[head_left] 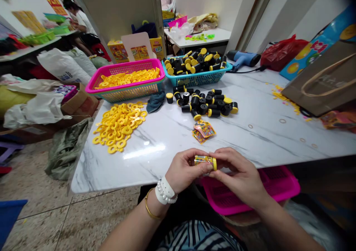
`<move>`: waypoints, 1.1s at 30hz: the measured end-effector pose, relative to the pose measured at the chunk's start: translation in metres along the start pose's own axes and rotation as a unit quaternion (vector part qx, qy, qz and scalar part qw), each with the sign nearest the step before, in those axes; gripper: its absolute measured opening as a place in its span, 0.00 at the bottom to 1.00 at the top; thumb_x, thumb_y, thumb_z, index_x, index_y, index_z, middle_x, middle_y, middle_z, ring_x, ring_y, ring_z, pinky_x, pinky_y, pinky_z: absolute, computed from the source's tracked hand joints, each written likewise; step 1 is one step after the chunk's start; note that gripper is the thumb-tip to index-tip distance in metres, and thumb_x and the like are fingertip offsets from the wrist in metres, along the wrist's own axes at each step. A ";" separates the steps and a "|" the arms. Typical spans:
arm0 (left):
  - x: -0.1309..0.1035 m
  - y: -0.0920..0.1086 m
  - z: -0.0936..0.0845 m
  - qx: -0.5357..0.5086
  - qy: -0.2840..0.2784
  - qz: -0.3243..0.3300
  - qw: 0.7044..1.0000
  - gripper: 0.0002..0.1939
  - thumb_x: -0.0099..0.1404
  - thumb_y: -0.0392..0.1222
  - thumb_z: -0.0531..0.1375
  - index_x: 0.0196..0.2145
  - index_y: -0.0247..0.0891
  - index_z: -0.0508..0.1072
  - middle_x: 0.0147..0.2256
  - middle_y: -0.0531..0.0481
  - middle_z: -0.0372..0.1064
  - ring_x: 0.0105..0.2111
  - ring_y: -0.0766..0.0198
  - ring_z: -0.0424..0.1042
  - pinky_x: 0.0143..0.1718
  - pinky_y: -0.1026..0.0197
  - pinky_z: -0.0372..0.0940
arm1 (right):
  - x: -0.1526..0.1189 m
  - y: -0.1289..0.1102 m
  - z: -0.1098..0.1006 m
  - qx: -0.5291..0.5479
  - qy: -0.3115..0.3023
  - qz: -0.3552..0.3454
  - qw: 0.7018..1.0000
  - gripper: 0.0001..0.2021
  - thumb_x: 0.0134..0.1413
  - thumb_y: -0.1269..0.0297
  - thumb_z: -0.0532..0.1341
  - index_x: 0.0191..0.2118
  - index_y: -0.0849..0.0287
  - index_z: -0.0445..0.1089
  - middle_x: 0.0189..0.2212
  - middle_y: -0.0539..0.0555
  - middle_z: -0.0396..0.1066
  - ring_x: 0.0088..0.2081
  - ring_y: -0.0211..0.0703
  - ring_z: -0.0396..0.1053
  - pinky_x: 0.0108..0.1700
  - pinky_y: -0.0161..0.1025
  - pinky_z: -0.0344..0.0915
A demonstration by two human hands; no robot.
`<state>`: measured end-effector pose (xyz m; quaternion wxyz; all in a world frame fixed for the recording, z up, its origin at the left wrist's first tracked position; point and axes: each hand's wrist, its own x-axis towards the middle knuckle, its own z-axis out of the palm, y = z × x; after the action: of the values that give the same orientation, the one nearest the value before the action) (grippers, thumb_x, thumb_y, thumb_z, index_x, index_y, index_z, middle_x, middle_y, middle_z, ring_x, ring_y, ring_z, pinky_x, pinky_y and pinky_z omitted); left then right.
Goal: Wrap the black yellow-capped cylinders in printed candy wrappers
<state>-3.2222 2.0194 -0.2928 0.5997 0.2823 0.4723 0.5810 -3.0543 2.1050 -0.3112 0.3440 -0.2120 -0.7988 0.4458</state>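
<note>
Near the table's front edge, a small cylinder with a printed yellow wrapper and a yellow cap [214, 164] lies sideways between my hands. My left hand [185, 167] closes its fingers round the wrapped body. The fingers of my right hand [237, 171] are pinched at the capped end. Just beyond them lies a small stack of printed orange stickers or wrappers [205, 129]. Farther back is a loose group of black cylinders [204, 102], many with yellow caps. A pile of yellow rings [118, 126] is spread to the left.
Behind stand a pink basket [91, 88] of yellow rings and a blue basket [189, 81] of black cylinders. A dark cloth [155, 102], a blue heat gun [243, 59] and a paper bag [322, 80] share the table. A pink tray [289, 188] sits below its edge. Another person [83, 23] sits far left.
</note>
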 end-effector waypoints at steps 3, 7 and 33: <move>-0.002 -0.005 0.000 -0.011 0.002 -0.001 1.000 0.18 0.54 0.42 0.72 0.40 0.32 0.76 0.29 0.51 0.74 0.26 0.72 0.69 0.30 0.68 0.64 | -0.013 0.001 0.003 0.053 0.020 0.034 0.998 0.22 0.53 0.71 0.68 0.54 0.49 0.69 0.44 0.54 0.71 0.40 0.41 0.75 0.41 0.37 0.76; -0.005 -0.011 -0.003 0.049 -0.032 0.075 0.996 0.14 0.57 0.40 0.70 0.41 0.34 0.77 0.36 0.48 0.76 0.35 0.66 0.73 0.40 0.63 0.67 | -0.024 -0.001 0.014 0.111 0.066 0.060 0.990 0.14 0.53 0.73 0.67 0.45 0.50 0.74 0.37 0.50 0.73 0.35 0.38 0.76 0.37 0.32 0.76; -0.031 -0.072 0.021 -0.181 -0.104 -0.180 0.961 0.26 0.56 0.56 0.69 0.39 0.33 0.67 0.22 0.52 0.72 0.11 0.72 0.64 0.09 0.73 0.58 | -0.090 0.006 0.008 0.375 0.070 0.192 0.904 0.10 0.52 0.72 0.68 0.38 0.48 0.77 0.37 0.47 0.63 0.25 0.34 0.75 0.25 0.33 0.76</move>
<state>-3.1688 1.9816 -0.3408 0.7815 0.1385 0.3374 0.5062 -2.9993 2.0451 -0.3515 0.3605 -0.2474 -0.4900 0.7542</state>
